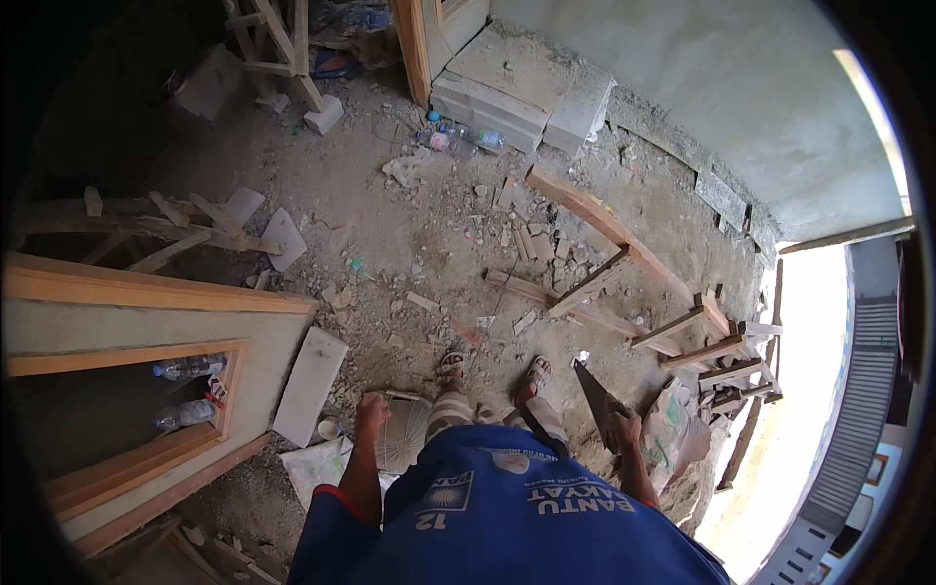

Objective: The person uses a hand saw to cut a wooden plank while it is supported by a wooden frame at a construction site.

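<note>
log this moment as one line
right hand: holding handsaw | left hand: beside ribbed object, grip unclear | wooden frame: ahead, on rubble-strewn ground

Blue shirt [517,541]: white lettering [579,501], number [431,523] (both on front).

Blown-out daylight at right, bent edges, black rim, shadowy upper left perhaps slightly soft.

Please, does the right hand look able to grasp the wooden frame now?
Probably not: the right hand grips a saw, and the wooden frame lies apart from it, farther ahead; nothing else visibly blocks the way.
</note>
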`<act>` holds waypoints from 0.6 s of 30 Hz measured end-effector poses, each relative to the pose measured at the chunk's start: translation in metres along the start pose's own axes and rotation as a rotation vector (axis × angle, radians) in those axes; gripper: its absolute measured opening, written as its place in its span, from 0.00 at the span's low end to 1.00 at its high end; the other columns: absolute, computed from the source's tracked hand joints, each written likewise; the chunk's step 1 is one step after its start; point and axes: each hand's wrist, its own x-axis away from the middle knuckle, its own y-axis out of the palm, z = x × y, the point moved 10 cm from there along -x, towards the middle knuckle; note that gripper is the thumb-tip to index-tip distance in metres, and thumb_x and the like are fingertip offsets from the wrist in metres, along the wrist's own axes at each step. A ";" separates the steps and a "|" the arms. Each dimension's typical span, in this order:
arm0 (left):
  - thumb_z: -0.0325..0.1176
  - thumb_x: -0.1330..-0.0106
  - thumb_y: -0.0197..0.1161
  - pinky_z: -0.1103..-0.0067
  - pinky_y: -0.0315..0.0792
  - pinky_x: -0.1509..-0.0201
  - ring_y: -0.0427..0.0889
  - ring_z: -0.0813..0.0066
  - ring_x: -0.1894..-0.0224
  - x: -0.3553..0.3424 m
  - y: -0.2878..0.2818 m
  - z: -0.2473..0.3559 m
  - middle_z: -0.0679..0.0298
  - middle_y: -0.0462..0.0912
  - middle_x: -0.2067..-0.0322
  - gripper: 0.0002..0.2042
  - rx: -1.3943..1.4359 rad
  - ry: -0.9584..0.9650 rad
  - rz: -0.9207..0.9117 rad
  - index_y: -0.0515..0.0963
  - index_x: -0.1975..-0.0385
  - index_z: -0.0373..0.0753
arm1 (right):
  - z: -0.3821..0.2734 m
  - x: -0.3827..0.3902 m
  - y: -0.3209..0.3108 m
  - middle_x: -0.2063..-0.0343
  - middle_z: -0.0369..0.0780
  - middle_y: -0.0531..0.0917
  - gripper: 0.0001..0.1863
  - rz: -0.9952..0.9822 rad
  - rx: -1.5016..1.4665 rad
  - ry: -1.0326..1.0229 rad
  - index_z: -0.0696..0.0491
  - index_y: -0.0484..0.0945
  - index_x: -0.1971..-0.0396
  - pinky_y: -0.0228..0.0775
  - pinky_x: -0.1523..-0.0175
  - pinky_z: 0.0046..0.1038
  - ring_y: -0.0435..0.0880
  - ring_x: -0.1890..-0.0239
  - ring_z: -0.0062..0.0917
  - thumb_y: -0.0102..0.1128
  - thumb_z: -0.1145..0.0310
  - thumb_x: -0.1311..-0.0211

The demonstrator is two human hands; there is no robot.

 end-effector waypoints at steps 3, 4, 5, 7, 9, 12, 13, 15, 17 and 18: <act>0.41 0.30 0.56 0.77 0.72 0.73 0.82 0.71 0.73 -0.020 -0.030 0.024 0.60 0.84 0.62 0.15 0.006 -0.026 0.012 0.77 0.50 0.41 | -0.031 0.010 0.020 0.82 0.35 0.79 0.13 -0.147 -0.202 0.058 0.58 0.81 0.67 0.67 0.75 0.26 0.76 0.82 0.19 0.63 0.67 0.51; 0.41 0.31 0.57 0.77 0.71 0.74 0.82 0.72 0.74 -0.029 -0.045 0.029 0.60 0.84 0.62 0.16 -0.015 0.004 0.007 0.77 0.49 0.41 | -0.043 0.012 0.030 0.83 0.34 0.78 0.11 -0.168 -0.203 0.036 0.58 0.81 0.69 0.66 0.77 0.26 0.75 0.83 0.18 0.63 0.67 0.51; 0.41 0.31 0.57 0.78 0.70 0.76 0.82 0.72 0.75 -0.034 -0.060 0.032 0.61 0.84 0.62 0.16 -0.034 0.034 0.003 0.76 0.49 0.40 | -0.052 0.018 0.039 0.84 0.33 0.76 0.10 -0.190 -0.205 0.012 0.58 0.80 0.71 0.64 0.78 0.25 0.74 0.84 0.18 0.62 0.67 0.51; 0.42 0.31 0.58 0.79 0.68 0.79 0.81 0.72 0.75 -0.034 -0.063 0.034 0.61 0.84 0.63 0.17 0.000 0.038 0.012 0.76 0.49 0.39 | -0.057 0.032 0.042 0.86 0.33 0.76 0.06 -0.109 -0.194 -0.038 0.57 0.80 0.74 0.61 0.80 0.25 0.72 0.87 0.17 0.62 0.70 0.50; 0.42 0.31 0.58 0.81 0.70 0.78 0.81 0.72 0.75 -0.024 -0.068 0.031 0.61 0.83 0.63 0.17 0.060 0.045 0.035 0.77 0.50 0.37 | -0.056 0.038 0.037 0.87 0.32 0.75 0.04 -0.039 -0.177 -0.093 0.56 0.80 0.78 0.57 0.83 0.24 0.70 0.90 0.17 0.61 0.72 0.49; 0.42 0.31 0.58 0.79 0.72 0.76 0.82 0.70 0.75 -0.003 -0.062 0.015 0.60 0.83 0.63 0.17 0.061 0.068 0.022 0.76 0.48 0.38 | -0.010 0.048 0.045 0.88 0.34 0.76 0.07 -0.139 -0.088 0.189 0.56 0.80 0.81 0.62 0.80 0.26 0.73 0.88 0.20 0.62 0.70 0.49; 0.42 0.31 0.58 0.79 0.72 0.76 0.82 0.70 0.75 0.007 -0.056 0.006 0.60 0.83 0.63 0.17 0.063 0.067 0.036 0.76 0.48 0.38 | -0.003 0.050 0.045 0.88 0.34 0.76 0.05 -0.178 -0.095 0.176 0.55 0.78 0.81 0.62 0.81 0.26 0.73 0.88 0.20 0.61 0.71 0.50; 0.42 0.31 0.57 0.75 0.72 0.74 0.83 0.69 0.73 0.035 -0.042 -0.036 0.61 0.83 0.64 0.16 0.081 -0.064 0.063 0.75 0.49 0.40 | 0.007 0.055 0.043 0.87 0.35 0.75 0.03 -0.258 -0.109 0.153 0.54 0.76 0.80 0.61 0.83 0.27 0.72 0.89 0.20 0.58 0.73 0.52; 0.45 0.30 0.56 0.71 0.74 0.68 0.84 0.67 0.70 0.058 -0.049 -0.072 0.61 0.83 0.60 0.18 0.052 -0.072 0.042 0.74 0.46 0.42 | 0.014 0.055 0.044 0.88 0.36 0.74 0.03 -0.252 -0.001 0.140 0.54 0.76 0.81 0.59 0.85 0.28 0.71 0.90 0.22 0.57 0.74 0.51; 0.47 0.29 0.55 0.68 0.75 0.61 0.85 0.65 0.66 0.070 -0.038 -0.093 0.60 0.83 0.57 0.20 0.018 -0.087 -0.029 0.72 0.43 0.43 | 0.038 0.051 0.044 0.89 0.36 0.73 0.05 -0.289 -0.120 0.204 0.55 0.75 0.82 0.59 0.85 0.29 0.71 0.90 0.23 0.58 0.74 0.50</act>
